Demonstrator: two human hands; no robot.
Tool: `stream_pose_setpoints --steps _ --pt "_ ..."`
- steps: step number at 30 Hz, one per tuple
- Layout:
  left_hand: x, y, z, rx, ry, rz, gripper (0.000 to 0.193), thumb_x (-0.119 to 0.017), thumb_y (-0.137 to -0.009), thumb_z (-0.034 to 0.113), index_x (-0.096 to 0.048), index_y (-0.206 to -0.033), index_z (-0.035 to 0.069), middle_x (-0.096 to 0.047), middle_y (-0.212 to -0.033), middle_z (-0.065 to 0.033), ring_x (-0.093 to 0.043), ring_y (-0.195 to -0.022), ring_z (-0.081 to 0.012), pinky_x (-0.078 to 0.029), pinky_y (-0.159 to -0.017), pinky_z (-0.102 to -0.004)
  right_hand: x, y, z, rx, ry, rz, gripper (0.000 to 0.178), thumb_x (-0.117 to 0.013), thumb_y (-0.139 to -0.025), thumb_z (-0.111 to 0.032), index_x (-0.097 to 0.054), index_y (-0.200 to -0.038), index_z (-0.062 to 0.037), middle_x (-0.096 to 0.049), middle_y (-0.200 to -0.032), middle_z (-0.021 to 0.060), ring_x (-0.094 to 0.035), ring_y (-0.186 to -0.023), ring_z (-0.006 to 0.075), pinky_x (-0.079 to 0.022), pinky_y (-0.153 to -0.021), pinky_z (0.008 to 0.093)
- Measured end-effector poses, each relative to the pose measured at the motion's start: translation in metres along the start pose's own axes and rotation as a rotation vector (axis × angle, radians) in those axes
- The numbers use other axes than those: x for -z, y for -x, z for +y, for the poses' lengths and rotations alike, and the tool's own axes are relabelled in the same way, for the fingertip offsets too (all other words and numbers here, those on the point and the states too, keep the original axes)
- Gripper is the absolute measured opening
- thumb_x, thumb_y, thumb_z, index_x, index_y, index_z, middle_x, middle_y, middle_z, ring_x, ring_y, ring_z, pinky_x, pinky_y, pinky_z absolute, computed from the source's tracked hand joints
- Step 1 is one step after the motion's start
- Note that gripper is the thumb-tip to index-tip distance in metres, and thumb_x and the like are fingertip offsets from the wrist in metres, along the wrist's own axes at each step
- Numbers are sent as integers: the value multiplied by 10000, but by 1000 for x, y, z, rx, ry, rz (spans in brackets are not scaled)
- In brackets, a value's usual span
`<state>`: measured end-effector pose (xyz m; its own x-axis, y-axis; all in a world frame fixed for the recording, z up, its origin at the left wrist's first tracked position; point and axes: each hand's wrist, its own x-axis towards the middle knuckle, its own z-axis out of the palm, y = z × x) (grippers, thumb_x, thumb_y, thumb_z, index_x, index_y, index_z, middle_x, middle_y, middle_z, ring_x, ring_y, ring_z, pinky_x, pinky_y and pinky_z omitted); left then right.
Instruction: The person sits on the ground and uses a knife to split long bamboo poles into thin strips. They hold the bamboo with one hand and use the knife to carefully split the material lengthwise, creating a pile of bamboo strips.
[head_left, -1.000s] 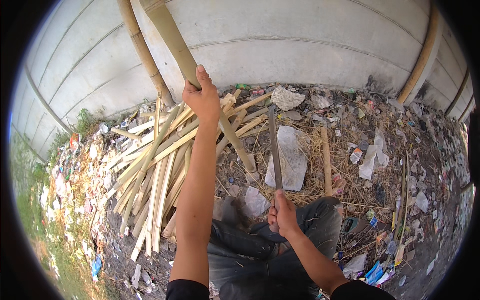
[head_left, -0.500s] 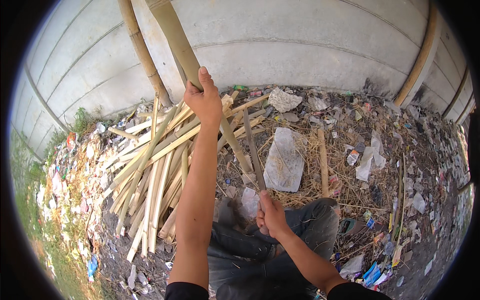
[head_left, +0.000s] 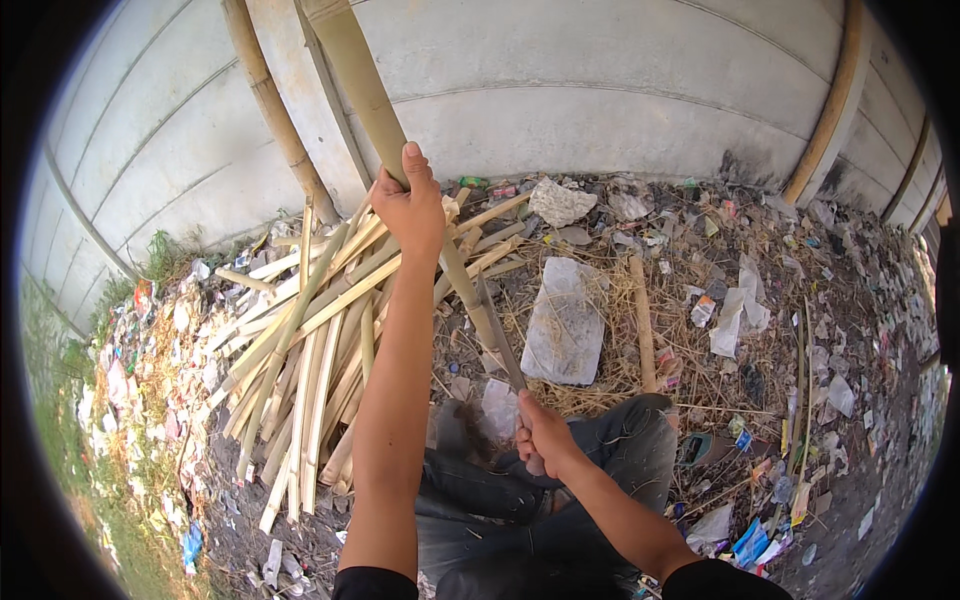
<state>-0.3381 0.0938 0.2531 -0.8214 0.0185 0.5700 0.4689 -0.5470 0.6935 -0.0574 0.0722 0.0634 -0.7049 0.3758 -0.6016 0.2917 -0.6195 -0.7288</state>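
Note:
My left hand [head_left: 412, 212] is wrapped around a long greenish bamboo piece [head_left: 364, 92], thumb lying along it. The bamboo slants from the top of the view down past my hand, its lower end beside the blade. In my right hand [head_left: 546, 440] is the handle of a long knife [head_left: 508, 352], its dark blade pointing up and slightly left. The blade lies along the bamboo's lower part; whether it touches or cuts in, I cannot tell. A pile of split bamboo strips [head_left: 318, 345] lies left of and partly behind my left forearm.
A pale flat stone slab [head_left: 565, 325] lies right of the blade, with a rough rock [head_left: 562, 202] beyond it. One bamboo stick [head_left: 642, 325] is on the litter-strewn ground. Behind stands a concrete wall [head_left: 600, 110] with leaning bamboo poles [head_left: 272, 105]. My bent legs [head_left: 620, 450] are below.
The knife blade has moved left and down onto the lower part of the bamboo. My left hand keeps its grip, and the bamboo's lower end has shifted slightly. The view has tilted a little.

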Motion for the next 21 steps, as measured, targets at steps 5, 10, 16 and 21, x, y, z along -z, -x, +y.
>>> stream_pose_setpoints --steps 5,10,16,21 --pt "-2 -1 0 -32 -41 -2 418 -664 -1010 384 -545 -809 37 -504 -669 1 -423 -538 -64 -341 -476 -235 -28 52 -62 527 -163 -119 508 -538 -1031 -519 -526 -838 -49 -492 -612 19 -472 -452 106 -416 -444 279" --pt "-7 -1 2 -7 -40 18 419 -663 -1010 381 -543 -806 36 -508 -671 0 -419 -536 -64 -333 -470 -241 -22 16 3 1062 -66 -127 405 -558 -1025 -422 -511 -860 -55 -473 -584 22 -474 -466 111 -409 -459 294" --pt "3 -5 4 17 0 54 419 -679 -1001 384 -532 -785 56 -506 -647 12 -426 -529 -52 -345 -470 -231 9 -9 62 -185 13 108 536 -588 -999 -552 -497 -771 -75 -464 -611 2 -456 -463 103 -416 -450 317" --pt "20 -15 4 -22 7 48 441 -663 -1009 397 -516 -776 52 -486 -643 12 -401 -523 -61 -327 -465 -240 -22 26 -14 385 -20 -159 524 -538 -1039 -513 -485 -752 -77 -452 -593 -1 -454 -465 100 -406 -452 289"
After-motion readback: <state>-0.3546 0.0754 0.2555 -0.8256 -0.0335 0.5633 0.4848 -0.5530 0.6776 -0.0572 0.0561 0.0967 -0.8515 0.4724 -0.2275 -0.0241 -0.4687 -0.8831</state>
